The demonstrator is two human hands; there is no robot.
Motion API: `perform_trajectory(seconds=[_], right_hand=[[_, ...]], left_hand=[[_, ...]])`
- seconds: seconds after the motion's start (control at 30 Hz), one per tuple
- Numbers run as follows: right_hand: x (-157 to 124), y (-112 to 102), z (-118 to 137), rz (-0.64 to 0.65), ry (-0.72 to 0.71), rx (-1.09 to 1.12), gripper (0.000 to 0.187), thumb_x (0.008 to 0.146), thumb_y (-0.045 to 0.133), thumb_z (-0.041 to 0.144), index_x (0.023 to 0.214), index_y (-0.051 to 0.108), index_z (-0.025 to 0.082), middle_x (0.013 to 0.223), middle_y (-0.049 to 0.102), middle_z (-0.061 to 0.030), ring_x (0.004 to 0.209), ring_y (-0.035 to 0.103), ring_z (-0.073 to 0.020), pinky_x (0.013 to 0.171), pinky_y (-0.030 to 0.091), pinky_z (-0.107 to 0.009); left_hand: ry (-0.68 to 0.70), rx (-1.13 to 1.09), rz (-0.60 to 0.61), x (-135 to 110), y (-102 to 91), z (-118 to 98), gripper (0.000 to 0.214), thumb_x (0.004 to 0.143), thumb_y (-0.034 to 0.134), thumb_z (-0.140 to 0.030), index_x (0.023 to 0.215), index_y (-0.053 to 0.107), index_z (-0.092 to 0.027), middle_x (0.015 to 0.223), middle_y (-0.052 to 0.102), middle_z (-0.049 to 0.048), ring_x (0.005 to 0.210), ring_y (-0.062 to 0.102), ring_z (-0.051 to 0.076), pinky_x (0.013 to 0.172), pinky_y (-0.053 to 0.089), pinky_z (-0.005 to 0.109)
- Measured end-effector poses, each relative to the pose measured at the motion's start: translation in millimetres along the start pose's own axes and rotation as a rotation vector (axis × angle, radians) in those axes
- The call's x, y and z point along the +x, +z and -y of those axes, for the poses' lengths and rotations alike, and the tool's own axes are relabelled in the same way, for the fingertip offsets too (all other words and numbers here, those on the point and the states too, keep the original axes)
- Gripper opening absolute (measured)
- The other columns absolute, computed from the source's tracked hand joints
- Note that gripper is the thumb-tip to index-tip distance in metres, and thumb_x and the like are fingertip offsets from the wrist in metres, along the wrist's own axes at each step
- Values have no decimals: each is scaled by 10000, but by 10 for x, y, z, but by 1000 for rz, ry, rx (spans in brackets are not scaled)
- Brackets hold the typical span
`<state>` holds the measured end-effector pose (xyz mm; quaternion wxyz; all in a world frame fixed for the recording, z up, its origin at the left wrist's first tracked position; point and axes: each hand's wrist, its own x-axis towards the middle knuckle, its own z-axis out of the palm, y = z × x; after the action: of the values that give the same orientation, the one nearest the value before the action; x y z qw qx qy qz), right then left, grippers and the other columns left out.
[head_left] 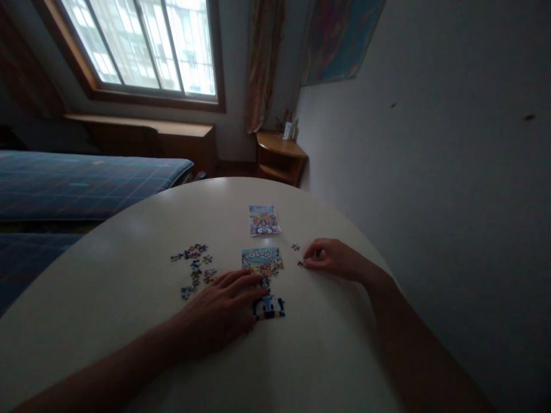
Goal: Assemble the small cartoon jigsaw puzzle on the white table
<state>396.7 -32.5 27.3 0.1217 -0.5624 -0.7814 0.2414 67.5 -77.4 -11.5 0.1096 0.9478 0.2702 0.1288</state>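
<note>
A partly joined jigsaw puzzle (263, 259) lies on the white round table (142, 338). Its upper part shows lettering, and its lower part a blue cartoon face. My left hand (232, 298) rests flat over its left side, fingers stretched out and hiding some of it. To the right, my right hand (327, 259) pinches a small puzzle piece (301, 263) at the tabletop between thumb and fingertip. Just above that, a loose puzzle piece (295, 247) lies on its own. Beyond the puzzle is a printed picture sheet (263, 220) with a similar design.
Several loose puzzle pieces (196, 269) are scattered left of my left hand. A wall (451, 201) runs close along the table's right side. Past the table stand a bed with a plaid mattress (86, 183), a wooden corner shelf (282, 146) and a window (142, 46).
</note>
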Motion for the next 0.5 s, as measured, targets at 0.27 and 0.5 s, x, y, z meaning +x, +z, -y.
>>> perform_trajectory(seconds=[0.27, 0.5], right_hand=[[154, 83, -89, -228, 8, -41, 181, 899, 599, 270, 982, 743, 199, 972, 712, -77, 795, 632, -170, 749, 472, -289], [97, 30, -110, -160, 46, -30, 171, 874, 616, 287, 933, 752, 201, 930, 732, -67, 800, 646, -179, 733, 474, -285]], left_hand=[[-8, -6, 7, -13, -5, -3, 537, 922, 558, -258, 1442, 437, -319, 1524, 436, 16, 1406, 374, 283, 1123, 378, 501], [2, -15, -6, -11, -13, -8, 515, 924, 558, -269, 1427, 454, -314, 1524, 438, 22, 1401, 383, 284, 1124, 376, 488]])
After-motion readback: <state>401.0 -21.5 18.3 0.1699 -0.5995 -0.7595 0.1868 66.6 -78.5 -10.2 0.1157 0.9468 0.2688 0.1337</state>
